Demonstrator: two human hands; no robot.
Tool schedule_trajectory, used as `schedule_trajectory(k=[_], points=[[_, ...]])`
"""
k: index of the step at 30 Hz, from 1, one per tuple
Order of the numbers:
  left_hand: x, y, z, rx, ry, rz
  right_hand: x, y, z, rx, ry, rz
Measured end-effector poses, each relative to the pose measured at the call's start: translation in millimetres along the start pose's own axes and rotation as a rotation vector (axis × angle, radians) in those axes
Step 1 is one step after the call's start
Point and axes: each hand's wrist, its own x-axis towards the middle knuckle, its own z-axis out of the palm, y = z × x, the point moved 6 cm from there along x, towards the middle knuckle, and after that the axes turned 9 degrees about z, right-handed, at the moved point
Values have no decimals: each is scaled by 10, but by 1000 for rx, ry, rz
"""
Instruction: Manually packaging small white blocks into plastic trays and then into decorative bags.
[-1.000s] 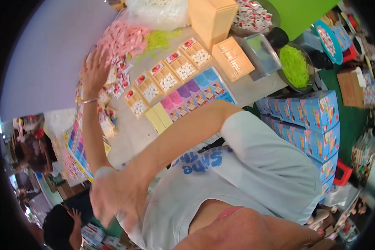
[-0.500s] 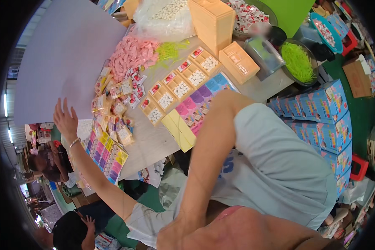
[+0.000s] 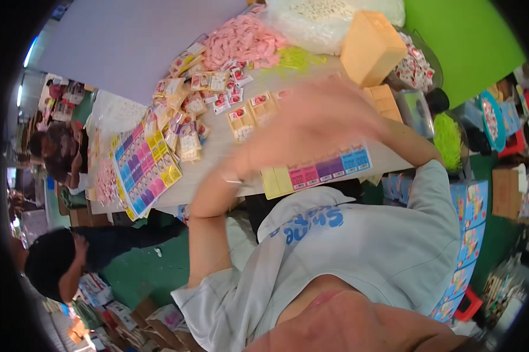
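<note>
My left hand (image 3: 276, 138), with a bracelet at the wrist, and my right hand (image 3: 344, 105) overlap over the middle of the table. Motion smears the fingers of both, so whether anything is held cannot be seen. Beneath them runs a row of light wooden compartment trays (image 3: 241, 122); the hands cover most of it. Along the table's near edge lies a sheet of pink, purple and blue printed panels (image 3: 329, 170), beside a yellow panel (image 3: 275, 182). Left of the trays is a heap of filled, wrapped trays (image 3: 188, 141), with pink packets (image 3: 241, 44) behind.
A tall wooden box (image 3: 370, 50), a clear plastic container (image 3: 416, 111) and a bowl of green strips (image 3: 447, 141) stand at right. Blue boxes (image 3: 470, 223) are stacked below. Printed sheets (image 3: 144, 170) overhang the left edge. Another person (image 3: 53, 258) is at lower left.
My left hand has come from the raised grey panel at left to mid-table. My right hand has swung out from near my body to meet it. The view has turned.
</note>
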Motion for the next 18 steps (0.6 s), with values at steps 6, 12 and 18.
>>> schedule_trajectory(k=[6, 12, 18], points=[[525, 297, 1633, -408, -62, 514, 95, -296, -619, -1154, 319, -45], [523, 761, 1706, -436, 76, 359, 183, -630, -1096, -1444, 399, -120], [167, 1268, 1599, -726, -191, 500, -40, -533, -2560, -1771, 517, 505]])
